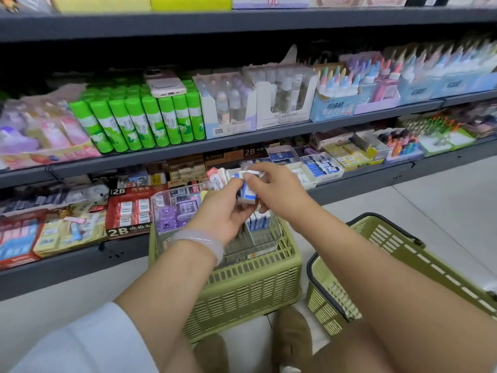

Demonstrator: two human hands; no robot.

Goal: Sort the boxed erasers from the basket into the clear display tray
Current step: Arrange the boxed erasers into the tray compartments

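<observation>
My left hand (224, 211) holds a stack of blue-and-white boxed erasers (248, 193) above the clear display tray (265, 238). My right hand (271, 188) pinches the top of that stack with thumb and fingers. The tray rests on top of a green basket (242, 289) and holds purple items at its left and a row of blue-and-white eraser boxes (259, 220) near its middle. The hands hide part of the tray's far side.
A second green basket (398, 254) with a black handle lies tilted on the floor at the right. Shelves (242, 135) of glue sticks, eraser boxes and other stationery stand straight ahead. A phone (164, 84) lies on the green glue sticks. My knees and shoes are below.
</observation>
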